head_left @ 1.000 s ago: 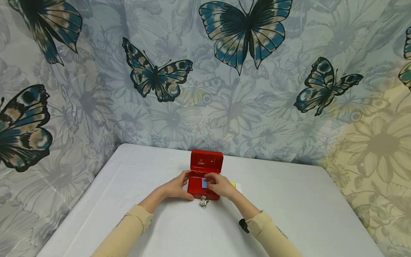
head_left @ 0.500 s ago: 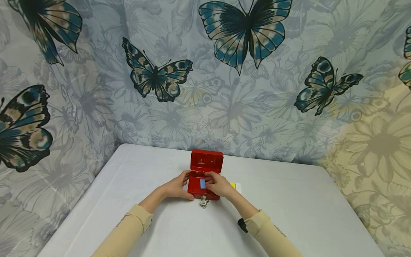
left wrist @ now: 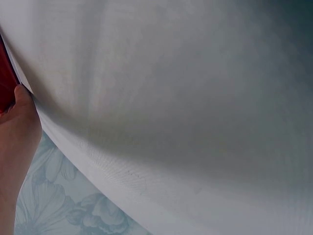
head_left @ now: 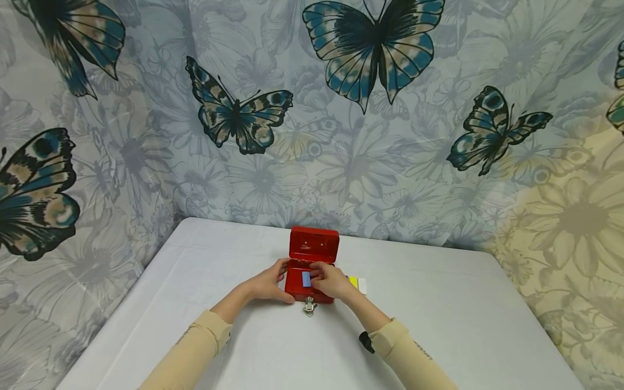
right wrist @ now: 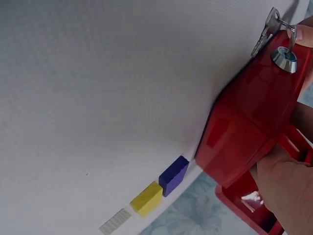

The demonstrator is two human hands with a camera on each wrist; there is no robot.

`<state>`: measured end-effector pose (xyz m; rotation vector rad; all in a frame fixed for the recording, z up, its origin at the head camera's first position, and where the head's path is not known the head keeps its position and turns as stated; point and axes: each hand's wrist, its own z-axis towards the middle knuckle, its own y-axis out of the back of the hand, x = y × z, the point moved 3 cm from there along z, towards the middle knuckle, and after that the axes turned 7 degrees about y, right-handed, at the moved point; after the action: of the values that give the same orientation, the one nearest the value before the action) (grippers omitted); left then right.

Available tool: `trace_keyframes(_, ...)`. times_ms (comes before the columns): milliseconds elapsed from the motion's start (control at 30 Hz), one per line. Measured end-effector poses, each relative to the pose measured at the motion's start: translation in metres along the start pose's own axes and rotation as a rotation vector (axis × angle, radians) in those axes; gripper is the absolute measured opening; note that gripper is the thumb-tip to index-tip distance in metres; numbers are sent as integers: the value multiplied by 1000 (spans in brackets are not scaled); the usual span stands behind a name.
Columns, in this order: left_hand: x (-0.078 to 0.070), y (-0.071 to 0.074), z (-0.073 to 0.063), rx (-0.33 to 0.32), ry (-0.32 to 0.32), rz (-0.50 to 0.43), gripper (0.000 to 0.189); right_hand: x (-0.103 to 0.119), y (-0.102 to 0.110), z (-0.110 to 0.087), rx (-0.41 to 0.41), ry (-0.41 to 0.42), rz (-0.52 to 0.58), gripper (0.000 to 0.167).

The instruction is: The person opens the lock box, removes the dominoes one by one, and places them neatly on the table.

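A red cash box [head_left: 298, 292] sits on the table, its lid [head_left: 313, 245] raised. My left hand [head_left: 267, 283] grips the box's left side, thumb at the front corner. The left wrist view catches only part of this hand [left wrist: 18, 122] and a red sliver of the box [left wrist: 6, 78]. My right hand [head_left: 331, 280] reaches inside, and its fingers pinch a small blue block [head_left: 306, 279] whose right part they cover. In the right wrist view this hand [right wrist: 288, 183] dips behind the box wall, so the blue block is hidden there. Keys [right wrist: 266, 33] hang from the front lock [right wrist: 284, 59].
Right of the box, a purple block [right wrist: 174, 176], a yellow block [right wrist: 146, 199] and a white striped block [right wrist: 115, 222] lie in a row. A white cloth covers the table [head_left: 453, 314]. A butterfly-print curtain [head_left: 390, 179] stands behind it.
My right hand has shifted slightly left inside the box, the blue block moving left with it. More of the row at the box's right shows. My left hand stays in place.
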<state>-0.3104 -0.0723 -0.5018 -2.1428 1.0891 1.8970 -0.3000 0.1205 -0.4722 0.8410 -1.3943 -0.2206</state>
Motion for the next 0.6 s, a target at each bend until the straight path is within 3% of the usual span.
trace_keyframes(600, -1, 0, -1, 4, -8, 9, 100, 5, -9, 4, 24, 50, -57, 38)
